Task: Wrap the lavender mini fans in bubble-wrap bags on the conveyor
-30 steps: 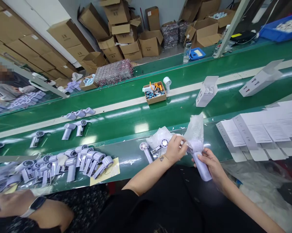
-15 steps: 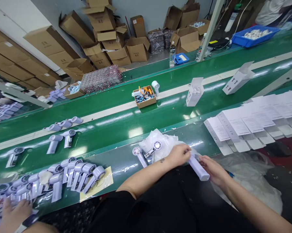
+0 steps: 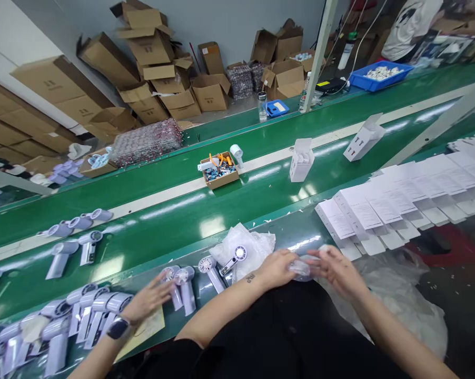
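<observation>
Nearest, the left hand (image 3: 279,269) has its fingers together, clamped on a crumpled clear plastic bundle (image 3: 300,267), held before and right of the landmark, a crumpled translucent white plastic sheet (image 3: 257,245) on the dark green bench (image 3: 295,231). The right hand (image 3: 338,269) is at the bundle's right end; blur hides whether its fingers grip it. A small lilac handheld fan with a round head (image 3: 240,253) lies on the sheet; a pale lilac fan (image 3: 214,273) lies just left. Farther left, another person's hand (image 3: 152,297) reaches two upright-headed lilac fans (image 3: 186,289). Right of the sheet stretch overlapping white printed cartons (image 3: 367,210). Beyond it sits an open brown cardboard box (image 3: 221,180).
</observation>
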`<state>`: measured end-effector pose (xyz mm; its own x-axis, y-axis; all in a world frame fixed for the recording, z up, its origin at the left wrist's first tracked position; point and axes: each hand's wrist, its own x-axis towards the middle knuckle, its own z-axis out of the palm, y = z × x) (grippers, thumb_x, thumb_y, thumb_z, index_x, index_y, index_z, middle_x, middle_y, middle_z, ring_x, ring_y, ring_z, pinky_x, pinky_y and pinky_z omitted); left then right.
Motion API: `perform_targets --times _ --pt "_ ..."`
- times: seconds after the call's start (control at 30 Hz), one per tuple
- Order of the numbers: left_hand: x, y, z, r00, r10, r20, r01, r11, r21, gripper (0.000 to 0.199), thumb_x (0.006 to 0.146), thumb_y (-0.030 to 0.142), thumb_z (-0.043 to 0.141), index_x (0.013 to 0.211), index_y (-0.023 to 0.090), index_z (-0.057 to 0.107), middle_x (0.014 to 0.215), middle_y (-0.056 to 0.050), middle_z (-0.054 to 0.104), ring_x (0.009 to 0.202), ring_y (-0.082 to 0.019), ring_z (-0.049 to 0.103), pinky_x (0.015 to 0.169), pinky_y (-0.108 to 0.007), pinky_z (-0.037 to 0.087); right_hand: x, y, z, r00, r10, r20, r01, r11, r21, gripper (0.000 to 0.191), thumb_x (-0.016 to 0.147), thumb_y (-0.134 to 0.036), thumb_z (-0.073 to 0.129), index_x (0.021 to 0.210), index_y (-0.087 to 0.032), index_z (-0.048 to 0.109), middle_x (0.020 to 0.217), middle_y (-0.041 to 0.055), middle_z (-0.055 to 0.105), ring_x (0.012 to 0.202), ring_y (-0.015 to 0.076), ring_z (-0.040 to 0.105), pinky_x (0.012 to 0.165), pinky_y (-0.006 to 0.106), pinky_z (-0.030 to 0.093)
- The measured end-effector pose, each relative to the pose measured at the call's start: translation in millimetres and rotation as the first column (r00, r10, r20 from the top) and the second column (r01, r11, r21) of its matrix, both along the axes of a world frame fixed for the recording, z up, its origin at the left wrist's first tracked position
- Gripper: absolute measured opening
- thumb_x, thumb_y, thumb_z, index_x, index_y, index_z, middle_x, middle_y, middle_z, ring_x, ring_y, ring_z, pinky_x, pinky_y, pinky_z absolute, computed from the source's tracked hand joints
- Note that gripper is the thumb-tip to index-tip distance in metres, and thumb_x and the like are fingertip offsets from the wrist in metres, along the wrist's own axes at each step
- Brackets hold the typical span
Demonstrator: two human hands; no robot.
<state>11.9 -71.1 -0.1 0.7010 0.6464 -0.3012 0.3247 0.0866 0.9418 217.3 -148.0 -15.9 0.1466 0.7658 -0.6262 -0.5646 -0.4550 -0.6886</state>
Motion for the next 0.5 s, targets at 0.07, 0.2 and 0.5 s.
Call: perform_targets --times 0.07,0.2,0.5 --pt "-1.7 -0.4 -12.0 0.984 0.179 -0.003 -0.178 0.975 -0.129 0.023 0.068 0.033 0.069 0.087 0.019 0.068 0.092 -0.005 0.065 0.1 -0.024 0.055 0.09 -0.034 0.043 27.9 10.5 -33.0 0.951 -0.296 0.085 0.306 0.938 -0.161 0.04 0.064 -0.031 0.079 0.088 -0.024 0.048 0.085 -0.0004 0.064 0.072 0.0153 0.066 0.071 0.036 0.059" --pt "-18.9 6.4 -16.3 0.949 0.315 -0.007 -0.307 0.918 -0.25 0.029 0.075 0.043 0.063 0.088 0.018 0.065 0.078 -0.004 0.065 0.078 -0.019 0.059 0.065 -0.027 0.047 62.0 39.0 -84.5 0.898 -0.427 0.109 0.441 0.862 -0.251 0.039 0.068 -0.03 0.076 0.089 -0.026 0.042 0.078 -0.004 0.057 0.067 0.0143 0.065 0.067 0.038 0.06" --pt "-82.3 30.8 1.5 0.698 0.709 0.106 -0.522 0.604 -0.602 0.048 0.052 0.02 0.082 0.094 0.014 0.06 0.085 -0.004 0.065 0.068 -0.011 0.06 0.053 -0.018 0.043 -30.1 10.1 -82.8 0.841 -0.529 0.113 0.542 0.823 -0.173 0.034 0.063 -0.024 0.078 0.063 -0.022 0.044 0.048 -0.0106 0.042 0.044 0.0045 0.046 0.075 0.025 0.059"
